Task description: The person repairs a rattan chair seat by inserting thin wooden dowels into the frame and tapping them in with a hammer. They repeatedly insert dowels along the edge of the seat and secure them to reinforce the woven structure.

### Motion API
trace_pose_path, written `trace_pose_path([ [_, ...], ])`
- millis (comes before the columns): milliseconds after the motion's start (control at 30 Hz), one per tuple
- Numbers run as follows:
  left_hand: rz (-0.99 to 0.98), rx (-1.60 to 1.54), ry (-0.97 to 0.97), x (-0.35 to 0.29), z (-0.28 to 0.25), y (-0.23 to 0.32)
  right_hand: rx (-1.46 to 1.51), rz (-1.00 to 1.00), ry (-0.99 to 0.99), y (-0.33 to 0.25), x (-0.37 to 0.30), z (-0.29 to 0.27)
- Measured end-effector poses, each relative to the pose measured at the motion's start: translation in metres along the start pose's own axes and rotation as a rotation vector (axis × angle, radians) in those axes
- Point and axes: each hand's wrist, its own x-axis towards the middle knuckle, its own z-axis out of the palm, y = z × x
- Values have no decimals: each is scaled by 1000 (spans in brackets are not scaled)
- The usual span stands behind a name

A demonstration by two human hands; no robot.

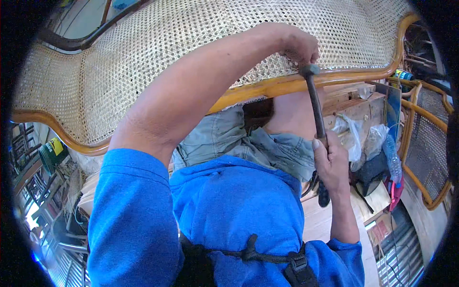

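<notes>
My right hand (331, 160) is closed around the dark handle of a hammer (315, 103), thumb along its side. The hammer's head (310, 71) is at the front rail of a varnished wooden frame (267, 88), right beside my left fingertips. My left arm reaches across the woven cane panel (191, 33) that the frame borders. There my left hand (300, 44) is curled with its fingers pinched down at the edge where cane meets wood. Whatever it pinches is hidden or too small to see.
The frame lies over my lap. To the right are wooden boards (354, 98), clear plastic bags (375, 138) and another cane-panelled frame (430, 138). A green and yellow can (51, 154) stands at left among stacked dark furniture parts. Corrugated metal sheet (399, 244) shows lower right.
</notes>
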Motion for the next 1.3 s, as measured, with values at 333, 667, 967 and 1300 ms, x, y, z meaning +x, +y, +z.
trace_pose_path([
  [333, 36, 18, 29, -3, -1, 4, 36, -22, -13, 12, 11, 6],
  [667, -30, -19, -9, -2, -1, 7, -210, -103, 75, 5, 24, 21],
  [967, -39, -66, -13, -2, -1, 5, -160, -232, 199, 3, 19, 20],
  [1300, -25, 16, -13, -4, -1, 10, -250, -103, 123, 0, 24, 22],
])
